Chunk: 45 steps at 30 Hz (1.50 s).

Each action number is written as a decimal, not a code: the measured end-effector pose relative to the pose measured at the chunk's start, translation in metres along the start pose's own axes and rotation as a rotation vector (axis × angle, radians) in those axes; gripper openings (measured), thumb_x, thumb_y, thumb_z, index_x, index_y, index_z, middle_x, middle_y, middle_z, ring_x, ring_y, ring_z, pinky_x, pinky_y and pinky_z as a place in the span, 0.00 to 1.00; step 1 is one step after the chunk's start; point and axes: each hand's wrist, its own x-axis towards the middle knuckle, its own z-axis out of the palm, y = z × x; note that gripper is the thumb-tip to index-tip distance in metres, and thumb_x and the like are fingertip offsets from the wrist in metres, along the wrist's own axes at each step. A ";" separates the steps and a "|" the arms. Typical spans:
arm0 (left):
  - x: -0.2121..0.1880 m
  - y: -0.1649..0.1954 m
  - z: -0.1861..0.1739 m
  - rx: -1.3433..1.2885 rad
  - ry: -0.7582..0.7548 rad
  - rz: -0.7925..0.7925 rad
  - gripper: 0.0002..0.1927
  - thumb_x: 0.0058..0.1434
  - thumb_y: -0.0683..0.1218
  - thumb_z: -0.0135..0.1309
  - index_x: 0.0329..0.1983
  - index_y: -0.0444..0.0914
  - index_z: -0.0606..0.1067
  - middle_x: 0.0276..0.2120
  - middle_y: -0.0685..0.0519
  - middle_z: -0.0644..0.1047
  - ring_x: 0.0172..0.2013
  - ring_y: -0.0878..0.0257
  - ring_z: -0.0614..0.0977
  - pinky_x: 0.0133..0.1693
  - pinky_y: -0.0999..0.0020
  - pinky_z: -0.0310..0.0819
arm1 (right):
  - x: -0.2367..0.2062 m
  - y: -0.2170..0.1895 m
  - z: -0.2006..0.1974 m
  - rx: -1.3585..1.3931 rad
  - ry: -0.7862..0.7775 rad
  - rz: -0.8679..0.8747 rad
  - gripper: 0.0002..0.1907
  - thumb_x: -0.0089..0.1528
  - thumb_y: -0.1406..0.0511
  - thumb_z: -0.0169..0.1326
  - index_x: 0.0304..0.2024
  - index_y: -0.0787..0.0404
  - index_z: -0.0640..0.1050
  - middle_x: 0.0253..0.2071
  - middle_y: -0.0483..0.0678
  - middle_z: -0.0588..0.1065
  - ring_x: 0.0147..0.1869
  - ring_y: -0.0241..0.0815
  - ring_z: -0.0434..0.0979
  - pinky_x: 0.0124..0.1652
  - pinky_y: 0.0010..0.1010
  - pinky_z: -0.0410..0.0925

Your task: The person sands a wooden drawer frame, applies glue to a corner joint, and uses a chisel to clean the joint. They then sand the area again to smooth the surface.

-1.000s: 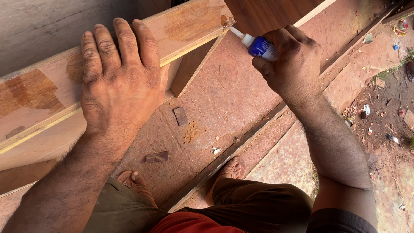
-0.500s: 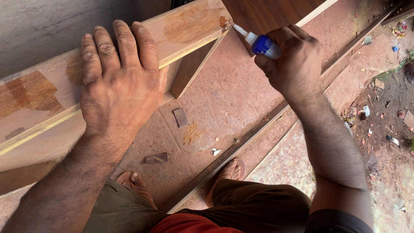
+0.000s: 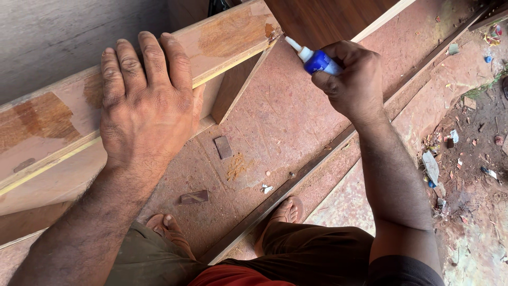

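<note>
Two bare hands in view, seen from above.

Right hand [image 3: 352,85]: fingers curled tight round a small glue bottle [image 3: 319,61], blue body with a white nozzle. Nozzle points up and to the left, toward the end corner of the plywood strip [image 3: 233,37]; tip sits just short of that corner, whether touching cannot be told. This hand is the nearer one to the corner.

Left hand [image 3: 145,106]: open and flat, fingers spread slightly, palm pressed down on the same plywood strip, well to the left of the bottle. It grips nothing.

Plywood strip: long axis runs from lower left to upper right, pale edge showing along its near side, brownish stains on the face.

Dark veneered panel [image 3: 323,18]: beyond the strip's end, at the top of view.

Triangular wood piece [image 3: 235,87]: under the strip, just beside the left thumb.

Reddish board [image 3: 275,137]: beneath everything, bearing small wood offcuts [image 3: 223,147] and sawdust.

Bare feet [image 3: 286,212]: near the lower edge, beside a dark slat [image 3: 317,159] lying diagonally.

Littered ground [image 3: 465,143]: far right.
</note>
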 end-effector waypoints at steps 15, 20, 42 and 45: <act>0.006 -0.003 -0.001 0.048 0.030 0.035 0.29 0.80 0.61 0.46 0.62 0.30 0.74 0.53 0.38 0.78 0.54 0.45 0.82 0.58 0.50 0.74 | 0.008 -0.008 0.001 0.004 -0.011 -0.022 0.16 0.56 0.65 0.73 0.40 0.66 0.81 0.36 0.51 0.81 0.39 0.38 0.84 0.38 0.30 0.77; 0.006 -0.003 -0.001 0.054 0.020 0.030 0.29 0.78 0.60 0.45 0.62 0.30 0.74 0.54 0.38 0.78 0.54 0.45 0.82 0.60 0.50 0.74 | 0.007 -0.007 0.003 0.001 -0.019 0.006 0.18 0.55 0.64 0.75 0.40 0.66 0.81 0.35 0.51 0.81 0.38 0.38 0.83 0.37 0.31 0.76; -0.001 -0.003 0.007 0.055 -0.031 0.034 0.31 0.80 0.61 0.44 0.64 0.28 0.72 0.56 0.36 0.76 0.59 0.43 0.80 0.64 0.47 0.71 | 0.039 -0.028 -0.036 -0.255 -0.115 -0.136 0.20 0.57 0.62 0.76 0.46 0.63 0.84 0.42 0.51 0.81 0.42 0.41 0.84 0.39 0.32 0.77; -0.003 -0.003 0.008 0.053 -0.039 0.037 0.31 0.79 0.60 0.45 0.65 0.28 0.72 0.56 0.36 0.76 0.59 0.42 0.80 0.64 0.47 0.71 | 0.039 -0.031 -0.037 -0.257 -0.113 -0.142 0.21 0.54 0.62 0.77 0.45 0.63 0.84 0.42 0.52 0.81 0.42 0.42 0.84 0.39 0.33 0.77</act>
